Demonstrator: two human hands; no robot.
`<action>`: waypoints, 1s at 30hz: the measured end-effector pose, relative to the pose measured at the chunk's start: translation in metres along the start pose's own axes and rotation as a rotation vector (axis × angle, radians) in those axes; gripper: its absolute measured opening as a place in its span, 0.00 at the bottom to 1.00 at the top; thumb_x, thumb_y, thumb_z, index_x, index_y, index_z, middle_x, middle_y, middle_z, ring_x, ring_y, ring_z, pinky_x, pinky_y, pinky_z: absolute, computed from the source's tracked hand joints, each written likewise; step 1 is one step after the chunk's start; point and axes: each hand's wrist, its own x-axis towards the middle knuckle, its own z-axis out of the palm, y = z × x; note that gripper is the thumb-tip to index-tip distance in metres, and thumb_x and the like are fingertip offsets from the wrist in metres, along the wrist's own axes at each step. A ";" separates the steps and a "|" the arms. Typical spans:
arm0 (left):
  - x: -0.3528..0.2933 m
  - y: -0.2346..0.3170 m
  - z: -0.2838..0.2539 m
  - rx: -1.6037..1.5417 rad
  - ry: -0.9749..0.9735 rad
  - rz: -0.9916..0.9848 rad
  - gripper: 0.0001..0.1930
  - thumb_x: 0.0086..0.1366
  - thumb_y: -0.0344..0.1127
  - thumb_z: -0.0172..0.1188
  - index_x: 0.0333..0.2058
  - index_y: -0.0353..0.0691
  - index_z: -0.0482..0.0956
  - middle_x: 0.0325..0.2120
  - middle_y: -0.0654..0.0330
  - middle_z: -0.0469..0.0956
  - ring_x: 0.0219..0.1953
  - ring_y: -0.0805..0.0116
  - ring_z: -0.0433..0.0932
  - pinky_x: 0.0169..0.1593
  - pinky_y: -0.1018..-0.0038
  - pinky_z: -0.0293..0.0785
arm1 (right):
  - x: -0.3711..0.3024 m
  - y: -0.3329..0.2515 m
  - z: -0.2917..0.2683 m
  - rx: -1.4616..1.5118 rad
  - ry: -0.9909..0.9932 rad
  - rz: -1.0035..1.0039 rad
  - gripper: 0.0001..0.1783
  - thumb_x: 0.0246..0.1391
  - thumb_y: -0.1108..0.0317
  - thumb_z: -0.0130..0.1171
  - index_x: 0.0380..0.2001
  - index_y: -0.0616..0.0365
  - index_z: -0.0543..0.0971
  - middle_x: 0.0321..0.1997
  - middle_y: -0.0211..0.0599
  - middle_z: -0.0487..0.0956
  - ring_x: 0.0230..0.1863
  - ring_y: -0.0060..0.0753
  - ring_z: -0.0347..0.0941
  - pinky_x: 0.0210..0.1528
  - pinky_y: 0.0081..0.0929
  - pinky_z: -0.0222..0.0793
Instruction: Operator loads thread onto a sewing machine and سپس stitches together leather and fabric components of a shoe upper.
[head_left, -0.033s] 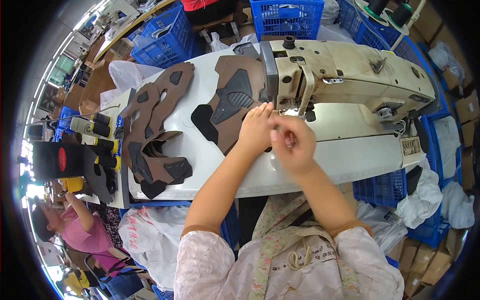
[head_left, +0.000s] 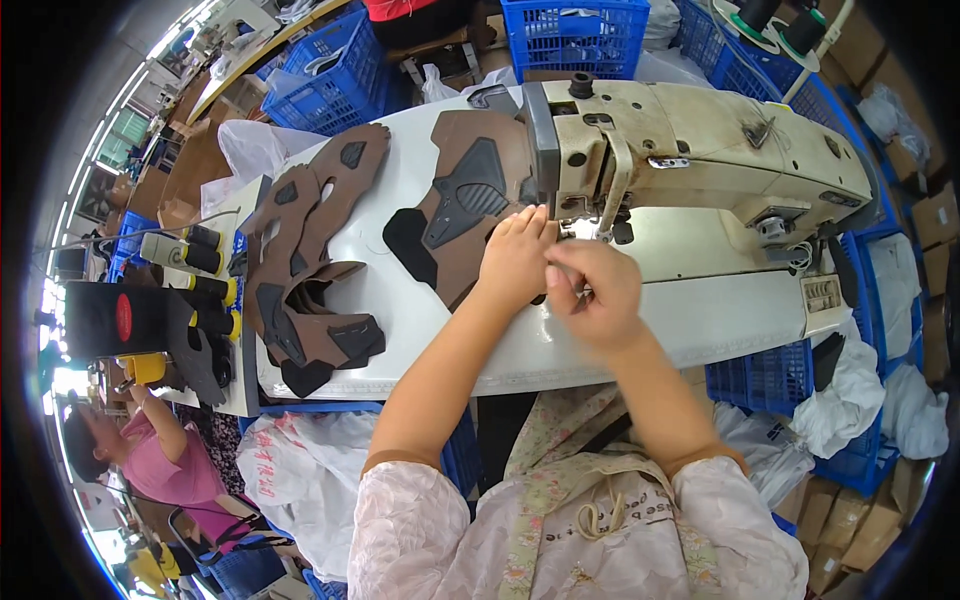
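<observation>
My left hand (head_left: pixel 516 258) lies flat, fingers stretched out, on the right edge of a brown shoe-upper piece (head_left: pixel 462 150) with black overlays. Its fingertips reach close under the head of a cream sewing machine (head_left: pixel 690 140). Beside it, just below the needle area, my right hand (head_left: pixel 603 298) is closed, with thumb and fingers curled together in a pinch. Whatever those fingers hold, if anything, is too small to make out. The edge of the piece under my hands is hidden.
More brown and black upper pieces (head_left: pixel 325 200) lie stacked on the white table (head_left: pixel 420 350) at left. Thread spools (head_left: pixel 205 258) stand beyond them. Blue crates (head_left: pixel 575 40) sit behind the table, and white bags (head_left: pixel 840 400) hang at right. A person in pink (head_left: pixel 175 450) works at far left.
My right hand has shifted slightly to the right, its thumb and fingers still curled. My left hand stays in place on the shoe-upper piece.
</observation>
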 end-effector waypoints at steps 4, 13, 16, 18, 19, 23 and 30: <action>0.003 -0.006 -0.001 0.007 -0.153 -0.052 0.19 0.61 0.34 0.49 0.50 0.36 0.74 0.54 0.50 0.74 0.59 0.56 0.71 0.61 0.63 0.64 | -0.008 0.002 -0.033 -0.154 -0.062 0.061 0.25 0.44 0.68 0.70 0.48 0.60 0.79 0.28 0.36 0.81 0.23 0.29 0.76 0.26 0.25 0.73; -0.029 -0.063 -0.010 0.220 -0.035 -0.178 0.25 0.52 0.26 0.54 0.52 0.36 0.75 0.55 0.52 0.75 0.58 0.59 0.72 0.61 0.65 0.66 | -0.037 -0.018 -0.025 0.532 -0.293 0.890 0.27 0.60 0.51 0.57 0.53 0.59 0.67 0.27 0.31 0.75 0.22 0.18 0.64 0.27 0.18 0.62; -0.031 -0.064 -0.012 0.242 -0.025 -0.173 0.23 0.54 0.28 0.54 0.52 0.37 0.75 0.54 0.53 0.76 0.58 0.61 0.73 0.61 0.65 0.66 | -0.030 -0.010 0.002 0.671 -0.322 1.223 0.20 0.66 0.53 0.48 0.47 0.60 0.68 0.32 0.34 0.76 0.22 0.19 0.64 0.24 0.20 0.61; -0.033 -0.066 -0.011 0.231 -0.004 -0.173 0.24 0.53 0.27 0.54 0.52 0.38 0.75 0.53 0.53 0.76 0.57 0.60 0.73 0.61 0.65 0.66 | -0.027 0.000 0.022 1.115 -0.139 1.494 0.17 0.66 0.55 0.48 0.44 0.58 0.69 0.35 0.36 0.77 0.22 0.19 0.65 0.22 0.18 0.61; -0.034 -0.067 -0.011 0.196 0.022 -0.206 0.25 0.52 0.26 0.54 0.52 0.38 0.75 0.53 0.53 0.76 0.57 0.60 0.73 0.61 0.65 0.66 | -0.024 0.006 0.033 1.115 -0.131 1.493 0.17 0.66 0.55 0.48 0.44 0.58 0.69 0.35 0.36 0.77 0.22 0.19 0.65 0.22 0.18 0.61; -0.034 -0.067 -0.010 0.099 0.086 -0.278 0.28 0.51 0.24 0.54 0.54 0.40 0.73 0.52 0.53 0.76 0.57 0.59 0.73 0.60 0.66 0.66 | -0.019 0.029 0.074 1.400 0.182 1.774 0.12 0.67 0.58 0.47 0.39 0.55 0.71 0.36 0.36 0.77 0.21 0.19 0.63 0.21 0.16 0.60; -0.032 -0.063 -0.013 0.062 0.088 -0.316 0.33 0.50 0.23 0.56 0.59 0.40 0.68 0.50 0.52 0.77 0.56 0.56 0.74 0.58 0.65 0.68 | -0.022 0.037 0.104 1.514 0.383 1.723 0.09 0.67 0.61 0.47 0.38 0.54 0.71 0.32 0.34 0.76 0.21 0.19 0.63 0.20 0.17 0.60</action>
